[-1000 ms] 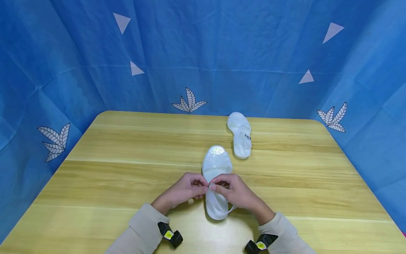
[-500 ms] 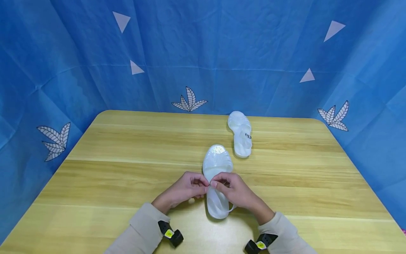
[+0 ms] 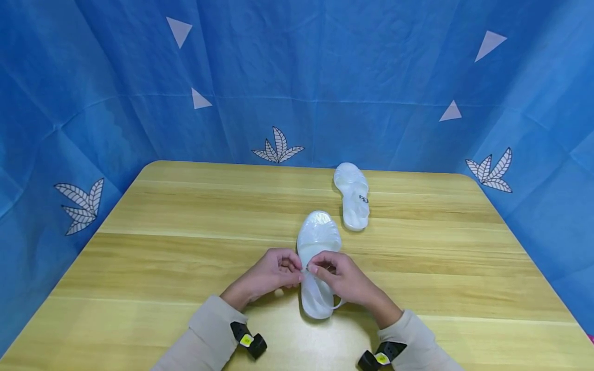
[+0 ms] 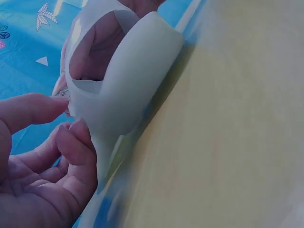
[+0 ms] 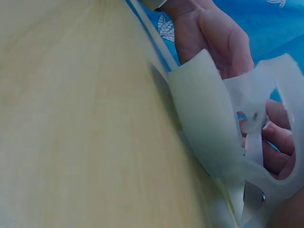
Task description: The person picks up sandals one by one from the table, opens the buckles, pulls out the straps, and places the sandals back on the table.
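A translucent white jelly sandal (image 3: 317, 247) lies toe-away on the wooden table (image 3: 162, 247), near its front edge. My left hand (image 3: 274, 275) and right hand (image 3: 341, 278) meet over its middle, where each pinches the thin strap at a small metal buckle (image 3: 307, 268). The left wrist view shows the sandal's heel (image 4: 128, 80) close up, with my thumb and fingers (image 4: 71, 137) at the strap. In the right wrist view the heel (image 5: 209, 133) and looped straps (image 5: 259, 123) fill the frame. A second matching sandal (image 3: 352, 196) lies further back, untouched.
Blue cloth with white leaf and triangle prints (image 3: 278, 93) walls the table on three sides. Black wrist bands (image 3: 248, 341) sit on both beige sleeves. Bare wood stretches to the left and right of the hands.
Both hands stay on the strap at the buckle; the fingers have shifted only slightly. The sandals have not moved.
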`<state>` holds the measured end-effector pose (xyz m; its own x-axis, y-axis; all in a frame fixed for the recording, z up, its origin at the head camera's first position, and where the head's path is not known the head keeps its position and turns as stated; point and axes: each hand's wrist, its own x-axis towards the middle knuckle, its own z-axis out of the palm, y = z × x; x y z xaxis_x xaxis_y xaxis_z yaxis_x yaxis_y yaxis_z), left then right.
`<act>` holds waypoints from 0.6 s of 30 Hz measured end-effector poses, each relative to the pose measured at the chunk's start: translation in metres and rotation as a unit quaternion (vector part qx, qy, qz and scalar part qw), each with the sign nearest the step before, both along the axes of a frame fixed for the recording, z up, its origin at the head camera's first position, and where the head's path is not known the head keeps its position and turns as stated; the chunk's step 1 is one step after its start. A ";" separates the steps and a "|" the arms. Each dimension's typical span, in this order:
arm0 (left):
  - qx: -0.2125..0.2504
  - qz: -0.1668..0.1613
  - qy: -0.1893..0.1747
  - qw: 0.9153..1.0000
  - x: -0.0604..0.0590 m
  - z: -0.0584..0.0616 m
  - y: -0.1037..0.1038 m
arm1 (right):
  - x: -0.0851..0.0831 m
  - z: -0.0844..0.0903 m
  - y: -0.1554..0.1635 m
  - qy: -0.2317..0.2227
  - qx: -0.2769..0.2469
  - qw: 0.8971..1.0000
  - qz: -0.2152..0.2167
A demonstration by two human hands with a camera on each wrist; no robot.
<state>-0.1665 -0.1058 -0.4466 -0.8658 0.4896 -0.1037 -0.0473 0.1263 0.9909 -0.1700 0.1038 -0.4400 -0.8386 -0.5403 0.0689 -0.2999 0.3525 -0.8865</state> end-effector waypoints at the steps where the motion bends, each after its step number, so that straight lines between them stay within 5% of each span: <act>1: -0.004 0.000 0.001 1.000 0.000 0.001 0.000 | 0.000 0.001 0.000 -0.003 0.002 1.000 0.003; 8: -0.024 -0.010 -0.032 0.999 0.002 0.005 -0.001 | 0.000 0.003 0.000 -0.023 0.008 1.000 0.013; 18: 0.055 -0.021 -0.103 0.993 0.001 0.002 -0.001 | -0.001 0.003 0.002 -0.010 0.013 1.000 0.026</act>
<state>-0.1650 -0.1072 -0.4448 -0.8099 0.5438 -0.2200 -0.2473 0.0235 0.9686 -0.1707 0.1062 -0.4371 -0.8101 -0.5852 0.0367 -0.3001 0.3600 -0.8833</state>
